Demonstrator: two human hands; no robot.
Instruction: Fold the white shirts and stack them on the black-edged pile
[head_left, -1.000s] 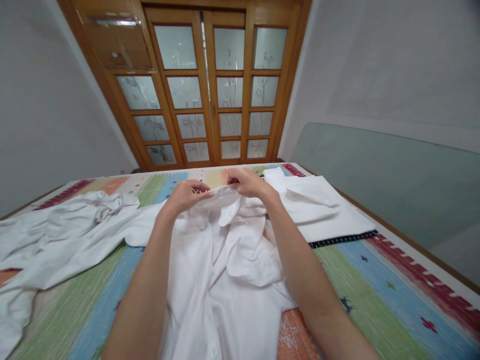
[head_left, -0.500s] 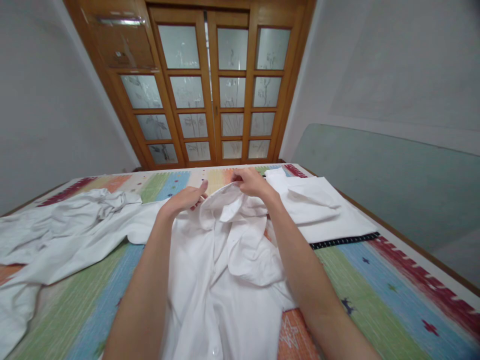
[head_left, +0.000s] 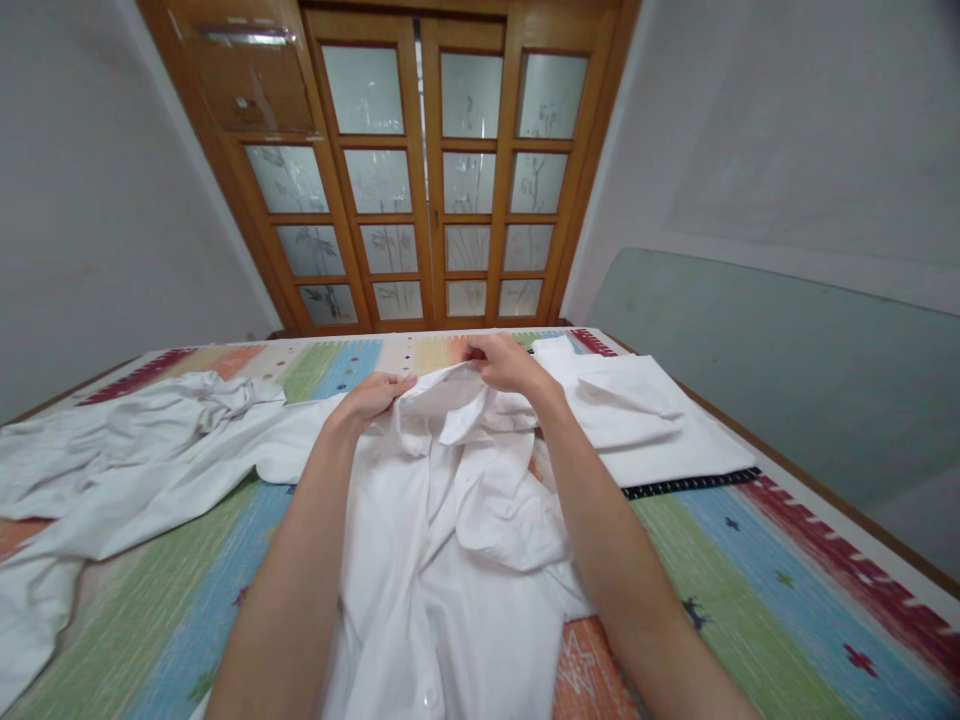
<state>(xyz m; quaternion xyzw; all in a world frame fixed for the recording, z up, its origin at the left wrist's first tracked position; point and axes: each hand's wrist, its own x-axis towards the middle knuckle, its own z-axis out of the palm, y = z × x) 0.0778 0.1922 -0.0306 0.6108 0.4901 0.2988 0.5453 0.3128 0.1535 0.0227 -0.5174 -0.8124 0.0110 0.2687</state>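
Observation:
A white button-up shirt [head_left: 420, 560] lies front side up before me, its lower end running out of the bottom of the view. My left hand [head_left: 377, 394] pinches the left side of the collar edge between thumb and fingers. At the collar's right side, my right hand [head_left: 501, 360] is closed on the fabric, and the edge is drawn up between both hands. One sleeve is bunched over the shirt's right half, beside my right forearm. The left part of the shirt beneath my left forearm is partly hidden.
More white clothing [head_left: 142, 440] lies crumpled at the left. On the right, folded white garments [head_left: 630, 410] rest above a dark dotted edge. Everything lies on a striped, colourful cover [head_left: 742, 570]. A pale green panel [head_left: 772, 350] stands at the right, and wooden glass doors [head_left: 427, 180] at the back.
My left thumb has come down from its raised position and closed on the collar edge. My right hand keeps its hold with little movement.

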